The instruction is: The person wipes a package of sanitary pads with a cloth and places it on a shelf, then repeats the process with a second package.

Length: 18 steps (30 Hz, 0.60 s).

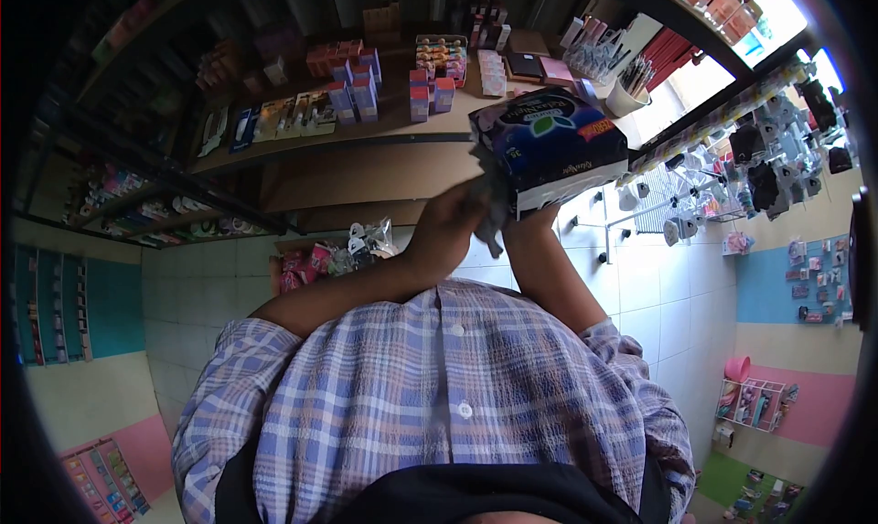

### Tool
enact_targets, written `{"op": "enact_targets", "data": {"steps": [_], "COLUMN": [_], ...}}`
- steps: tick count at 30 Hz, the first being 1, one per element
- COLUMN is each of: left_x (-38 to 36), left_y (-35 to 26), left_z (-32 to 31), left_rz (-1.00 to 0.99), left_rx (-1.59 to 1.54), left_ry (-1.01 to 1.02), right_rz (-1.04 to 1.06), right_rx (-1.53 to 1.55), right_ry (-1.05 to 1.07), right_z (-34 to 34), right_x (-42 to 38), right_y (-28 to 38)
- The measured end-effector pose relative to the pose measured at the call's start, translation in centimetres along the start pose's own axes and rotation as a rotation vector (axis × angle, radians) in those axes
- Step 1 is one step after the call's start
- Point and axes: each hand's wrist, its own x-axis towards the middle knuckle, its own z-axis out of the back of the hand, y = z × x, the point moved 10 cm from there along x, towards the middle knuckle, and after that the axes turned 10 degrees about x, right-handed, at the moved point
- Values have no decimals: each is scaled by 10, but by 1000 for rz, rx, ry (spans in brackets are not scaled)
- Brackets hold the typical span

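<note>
A dark blue pack of sanitary pads (549,140), printed "RelaxNight" with a green leaf mark, is held up in front of the shelf. My right hand (535,218) is beneath it, gripping its underside, with most of the fingers hidden by the pack. My left hand (455,215) is closed on a crumpled grey cloth (494,195), which lies against the left side of the pack. The left fingertips are dark and partly covered by the cloth.
A wooden shelf (302,163) ahead carries small purple-orange boxes (355,94), carded goods and a white cup of pencils (631,90). At right hangs a rack of socks (768,149). Pink and clear bagged items (334,259) sit low by the left forearm.
</note>
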Motion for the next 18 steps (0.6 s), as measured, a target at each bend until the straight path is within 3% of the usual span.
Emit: {"op": "enact_targets", "data": {"steps": [2,3,4,6,7,8,10,11,14,15,16,18], "left_x": [-6,-7,-7,-4,8,16,18,16,33,38,42,53], "left_y": [-1,-1,-9,-20,-34,-36,-79,-99,-81,-75,-77,-48], "left_z": [-8,-11,-3,27,35,36,28,9,-4,-2,-3,0], "left_rz": [49,105,101,117,-7,-9,-429,-411,-284,-300,-316,6], "left_rx": [-134,-271,-264,-321,-278,-270,679,1016,1131,1042,1047,305], "left_ry": [71,133,145,28,-30,-19,-52,-100,-158,-151,-150,-1], "right_rz": [-387,-415,-402,-345,-335,-323,-106,-118,-175,-247,-176,-198], "right_rx": [825,636,641,1051,1023,1029,950,743,472,642,697,532], "right_ry": [-255,-350,-353,-295,-307,-308,-152,-252,-261,-239,-204,-215], "right_z": [2,16,24,28,32,36,37,33,24,28,10,29], "right_x": [5,4,10,24,23,21,20,17,16,17,25,30], "right_y": [-8,-3,-5,-10,-6,-11,-8,5,25,10,58,78]}}
